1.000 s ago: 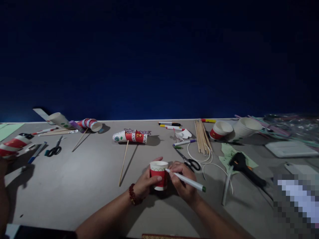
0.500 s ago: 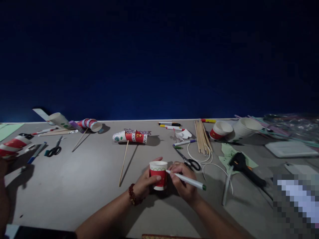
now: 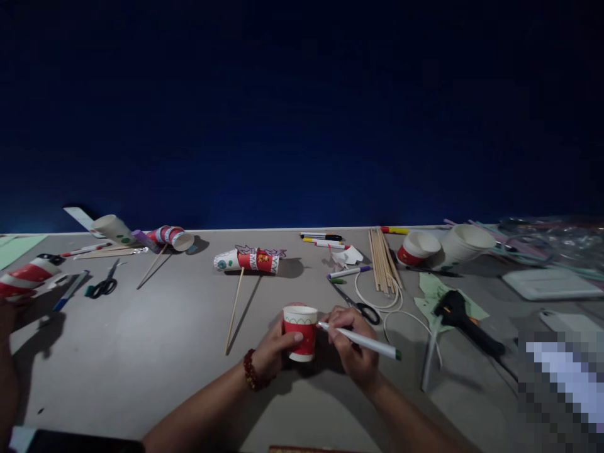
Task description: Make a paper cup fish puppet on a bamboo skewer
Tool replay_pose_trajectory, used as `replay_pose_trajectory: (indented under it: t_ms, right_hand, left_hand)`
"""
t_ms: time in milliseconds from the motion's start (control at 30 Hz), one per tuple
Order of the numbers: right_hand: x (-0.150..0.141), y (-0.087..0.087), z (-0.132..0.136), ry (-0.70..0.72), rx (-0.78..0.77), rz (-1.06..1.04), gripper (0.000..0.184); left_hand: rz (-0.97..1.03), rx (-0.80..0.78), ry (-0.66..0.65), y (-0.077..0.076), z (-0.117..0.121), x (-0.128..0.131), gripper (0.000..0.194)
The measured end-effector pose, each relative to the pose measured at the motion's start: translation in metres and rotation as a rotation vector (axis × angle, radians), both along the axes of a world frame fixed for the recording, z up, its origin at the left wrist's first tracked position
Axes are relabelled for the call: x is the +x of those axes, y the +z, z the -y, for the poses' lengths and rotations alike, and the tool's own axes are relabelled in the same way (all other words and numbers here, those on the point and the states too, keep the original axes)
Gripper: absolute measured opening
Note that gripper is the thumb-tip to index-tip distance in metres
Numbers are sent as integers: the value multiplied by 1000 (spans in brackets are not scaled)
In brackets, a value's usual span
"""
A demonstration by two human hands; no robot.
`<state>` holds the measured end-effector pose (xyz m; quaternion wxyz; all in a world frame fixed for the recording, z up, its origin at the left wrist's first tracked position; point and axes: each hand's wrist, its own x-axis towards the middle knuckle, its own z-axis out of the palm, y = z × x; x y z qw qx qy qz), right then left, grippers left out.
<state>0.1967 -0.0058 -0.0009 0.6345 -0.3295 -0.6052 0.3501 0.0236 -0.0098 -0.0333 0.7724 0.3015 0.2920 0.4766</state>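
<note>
My left hand (image 3: pixel 277 347) is wrapped round a red and white paper cup (image 3: pixel 301 340), its thumb across the front. A green scalloped line runs along the white band under the cup's rim. In my right hand (image 3: pixel 353 346) is a white marker pen (image 3: pixel 365 341) with a green end, held like a pencil. Its tip points at the cup's right side, a small gap away. Beyond my hands lies a paper-cup figure (image 3: pixel 248 260) on a wooden stick (image 3: pixel 234 311). Black-handled scissors (image 3: pixel 365 311) lie just past my right hand.
To the right lie a glue gun (image 3: pixel 467 324) on green paper, a white cord (image 3: pixel 385 308), wooden sticks (image 3: pixel 380 261) and paper cups (image 3: pixel 419 247). At far left, another person's hand (image 3: pixel 7 308) holds a red-and-white striped cup piece (image 3: pixel 31 275), near scissors (image 3: pixel 104 284) and a blue marker (image 3: pixel 70 289).
My right hand has drawn slightly to the right, pulling the marker pen's tip away from the cup. My left hand keeps its hold, nearly still.
</note>
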Motion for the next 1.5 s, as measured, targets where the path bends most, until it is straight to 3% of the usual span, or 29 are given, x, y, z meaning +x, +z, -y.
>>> replay_pose_trajectory:
  t_ms: [267,467,800,1500]
  right_hand:
    - [0,-1,2,51,1,75,10]
    - [1,-2,3,27,39,112,10]
    - [1,-5,3,35,26,158,10]
    - [1,-7,2,14,16,146,10]
  left_hand:
    - [6,46,-38,2,-2,1,76]
    - [-9,37,-109,6,-2,3,76]
    - [-20,20,-106,7,-2,3,83]
    - [-42,-3,-100,9,-2,3,78]
